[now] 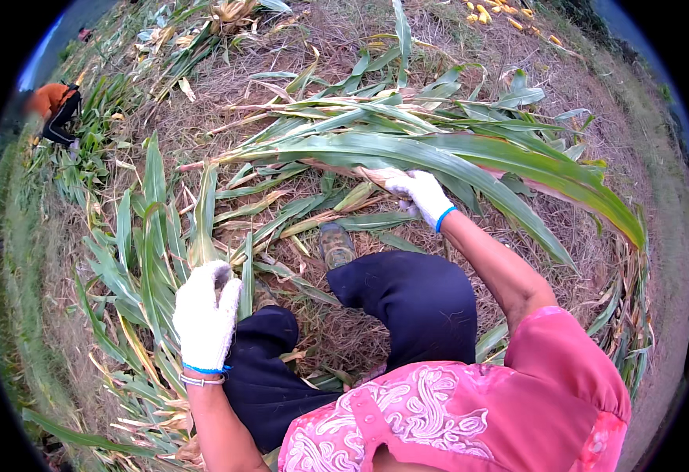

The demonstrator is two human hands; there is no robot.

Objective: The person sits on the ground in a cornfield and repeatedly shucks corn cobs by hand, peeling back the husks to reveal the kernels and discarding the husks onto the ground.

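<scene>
White knit gloves with blue cuffs cover both my hands. My right hand (420, 193), right of centre, is closed around the pale, dry end of a corn husk or stalk (374, 174), beneath long green corn leaves (391, 148). At the lower left, my left hand (207, 315) has thumb and fingers a little apart, near the base of an upright corn leaf or husk (204, 227); whether it grips anything cannot be told. Between the hands, a corn ear in its husk (353, 197) lies among cut stalks in front of my shoe.
Cut corn stalks (150, 283) lie along the left. Another heap of stalks (203, 50) lies at the upper left. Husked yellow corn ears (484, 15) are scattered at the top right. A person in an orange top (52, 101) bends over stalks at the far left.
</scene>
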